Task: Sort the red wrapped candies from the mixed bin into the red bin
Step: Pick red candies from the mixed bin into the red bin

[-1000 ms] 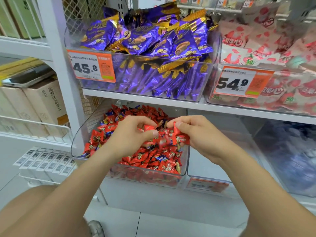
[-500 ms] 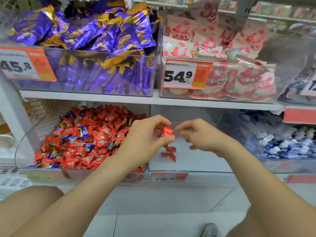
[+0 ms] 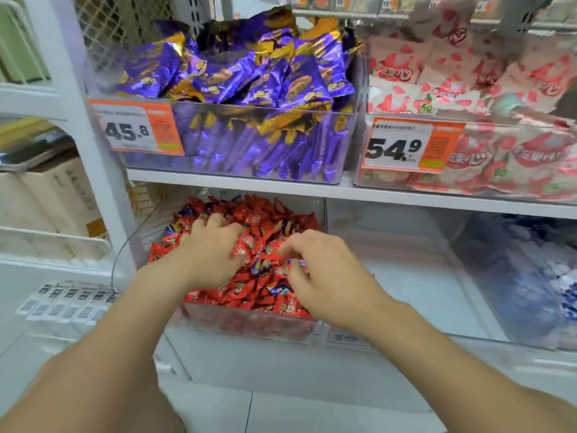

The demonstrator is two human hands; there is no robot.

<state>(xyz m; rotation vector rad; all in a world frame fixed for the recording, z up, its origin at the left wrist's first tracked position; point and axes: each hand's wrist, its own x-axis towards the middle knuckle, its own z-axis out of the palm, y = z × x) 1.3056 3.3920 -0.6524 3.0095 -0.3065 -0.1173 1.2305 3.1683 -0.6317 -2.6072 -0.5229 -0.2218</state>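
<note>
On the lower shelf [image 3: 390,198], a clear plastic mixed bin [image 3: 249,323] holds a loose heap of red candies [image 3: 265,220] with a few blue candies [image 3: 259,265] scattered among them. Each piece is small, pillow-shaped and wrapped in shiny, crinkled foil with flared, pinched ends; they lie jumbled, their long axes pointing every way, none lined up with another. Both hands are down in the pile. The left hand [image 3: 215,248] lies palm-down on the back half of the heap, fingers [image 3: 199,225] curled into the wrappers; whether they grip a piece cannot be told. The right hand [image 3: 324,276] sits nearer the front right corner, its fingers [image 3: 288,250] bent and drawn together at the tips over the candies, but the blur hides whether a piece is pinched between them. Just right of the mixed bin stands a second clear bin [image 3: 406,276], its pale floor bare where it shows. Above, on the upper shelf, a clear bin of glossy purple packs [image 3: 249,82] with gold-edged ends carries an orange price tag [image 3: 137,129] reading 45.8, and beside it a bin of pink-and-white packs [image 3: 452,73] is tagged 54.9.
</note>
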